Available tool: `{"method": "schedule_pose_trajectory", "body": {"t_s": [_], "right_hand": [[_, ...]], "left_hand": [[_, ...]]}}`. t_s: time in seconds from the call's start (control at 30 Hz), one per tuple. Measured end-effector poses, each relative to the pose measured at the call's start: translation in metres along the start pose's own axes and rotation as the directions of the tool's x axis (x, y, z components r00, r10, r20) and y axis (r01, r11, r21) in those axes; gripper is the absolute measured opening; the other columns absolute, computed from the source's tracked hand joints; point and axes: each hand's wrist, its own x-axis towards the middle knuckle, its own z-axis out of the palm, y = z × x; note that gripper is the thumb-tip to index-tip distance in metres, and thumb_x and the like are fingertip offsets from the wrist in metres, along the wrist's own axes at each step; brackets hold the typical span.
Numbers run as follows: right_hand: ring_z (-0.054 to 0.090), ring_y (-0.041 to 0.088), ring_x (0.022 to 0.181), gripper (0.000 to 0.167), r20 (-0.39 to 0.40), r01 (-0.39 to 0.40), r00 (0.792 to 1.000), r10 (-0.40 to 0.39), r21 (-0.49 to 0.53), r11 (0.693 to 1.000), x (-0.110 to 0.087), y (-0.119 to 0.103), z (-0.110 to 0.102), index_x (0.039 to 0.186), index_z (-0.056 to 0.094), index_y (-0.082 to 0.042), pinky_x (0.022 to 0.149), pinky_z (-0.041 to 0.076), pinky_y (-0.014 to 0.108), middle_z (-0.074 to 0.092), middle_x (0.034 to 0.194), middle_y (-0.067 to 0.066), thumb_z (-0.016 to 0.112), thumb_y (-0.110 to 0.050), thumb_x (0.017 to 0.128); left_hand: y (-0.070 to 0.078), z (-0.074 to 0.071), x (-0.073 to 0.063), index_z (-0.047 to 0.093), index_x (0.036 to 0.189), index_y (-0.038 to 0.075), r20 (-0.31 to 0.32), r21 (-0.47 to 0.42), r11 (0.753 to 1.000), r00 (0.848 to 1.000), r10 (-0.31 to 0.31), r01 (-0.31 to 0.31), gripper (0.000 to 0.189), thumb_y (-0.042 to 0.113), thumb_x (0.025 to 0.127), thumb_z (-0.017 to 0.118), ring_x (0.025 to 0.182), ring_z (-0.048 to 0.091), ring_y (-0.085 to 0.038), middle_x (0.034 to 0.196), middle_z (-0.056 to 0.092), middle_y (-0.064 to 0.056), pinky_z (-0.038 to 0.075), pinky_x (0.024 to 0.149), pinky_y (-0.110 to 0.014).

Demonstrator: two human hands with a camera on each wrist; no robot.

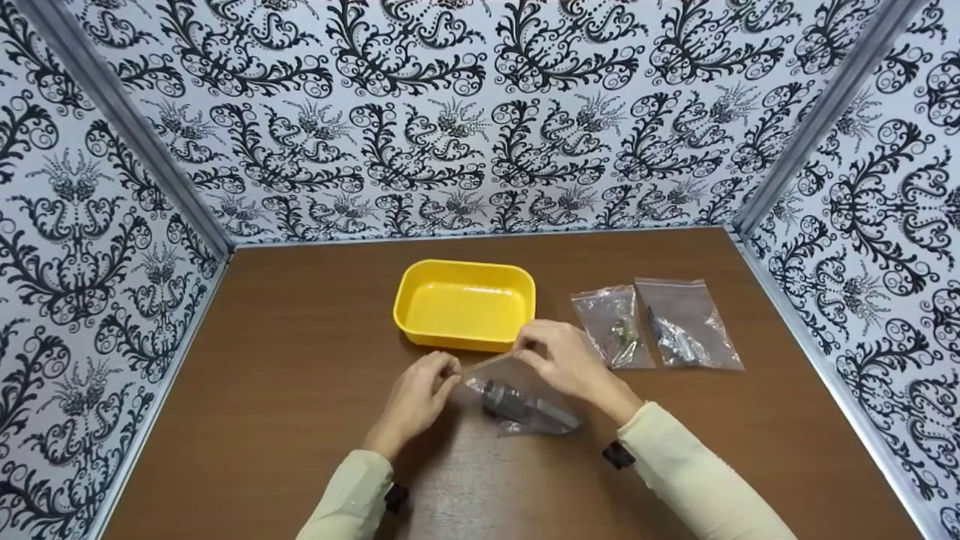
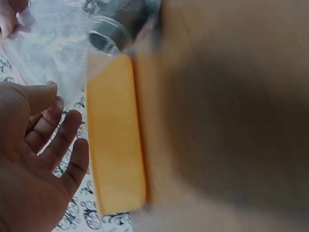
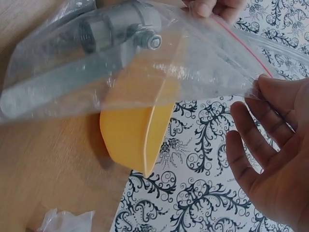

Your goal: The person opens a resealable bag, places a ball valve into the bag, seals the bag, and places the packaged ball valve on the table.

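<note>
My left hand (image 1: 421, 397) pinches one top corner of a clear zip bag (image 1: 517, 373) between thumb and forefinger. At the other top corner, my right hand (image 1: 564, 358) pinches the bag too, its remaining fingers spread apart in the right wrist view. Inside the bag lies a grey metal fitting (image 3: 118, 24) with a threaded round opening, resembling a ball valve. A long, flat grey handle-like piece (image 3: 63, 87) lies along it in the bag. Between the hands runs the bag's red zip line (image 3: 244, 46); whether it is unsealed I cannot tell.
A yellow tray (image 1: 465, 341) stands just behind the hands. To the right lie two more zip bags, one with small brass-coloured parts (image 1: 624, 330) and another with silvery parts (image 1: 679, 345). Patterned walls (image 1: 465, 150) enclose the brown table (image 1: 300, 337) at the back and sides.
</note>
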Motion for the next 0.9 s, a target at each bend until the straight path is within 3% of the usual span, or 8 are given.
{"method": "schedule_pose_trajectory", "body": {"t_s": [0.23, 0.47, 0.7, 0.9], "right_hand": [[0.058, 0.005, 0.074, 0.007, 0.015, -0.032, 0.999, 0.031, 0.059, 0.998, -0.003, 0.004, 0.000, 0.085, 0.065, -0.018, 0.068, 0.050, 0.024, 0.066, 0.083, -0.007, 0.069, -0.021, 0.090], [0.059, 0.009, 0.084, 0.009, 0.030, -0.082, 0.996, 0.078, 0.163, 0.983, -0.015, 0.016, 0.011, 0.097, 0.061, -0.014, 0.076, 0.052, 0.026, 0.063, 0.091, -0.004, 0.064, -0.022, 0.094], [0.063, 0.025, 0.105, 0.045, 0.150, -0.163, 0.980, 0.133, 0.214, 0.963, -0.035, 0.029, 0.028, 0.124, 0.058, -0.011, 0.093, 0.050, 0.045, 0.067, 0.119, 0.005, 0.070, -0.035, 0.088], [0.067, 0.023, 0.101, 0.037, 0.179, -0.177, 0.975, 0.134, 0.256, 0.950, -0.042, 0.041, 0.046, 0.125, 0.064, -0.010, 0.093, 0.052, 0.043, 0.070, 0.115, 0.012, 0.062, -0.031, 0.095]], "left_hand": [[-0.007, -0.001, -0.006, 0.061, 0.091, 0.018, -0.026, 0.043, 0.999, 0.999, -0.032, 0.033, 0.004, 0.018, 0.093, 0.064, 0.087, 0.060, -0.013, 0.089, 0.060, 0.006, 0.051, 0.078, -0.033], [-0.006, -0.001, -0.006, 0.059, 0.093, 0.016, -0.022, -0.087, 0.994, 0.997, -0.072, 0.070, 0.004, 0.019, 0.096, 0.061, 0.081, 0.060, -0.008, 0.088, 0.058, 0.007, 0.053, 0.074, -0.031], [-0.006, 0.000, -0.005, 0.059, 0.095, 0.015, -0.012, -0.135, 0.986, 0.995, -0.097, 0.094, 0.003, 0.018, 0.096, 0.060, 0.080, 0.059, -0.008, 0.088, 0.058, 0.006, 0.053, 0.073, -0.030], [-0.007, 0.002, -0.004, 0.060, 0.096, 0.012, -0.004, -0.215, 0.971, 0.994, -0.107, 0.103, 0.005, 0.017, 0.097, 0.058, 0.078, 0.059, -0.012, 0.087, 0.059, 0.003, 0.051, 0.070, -0.027]]}}
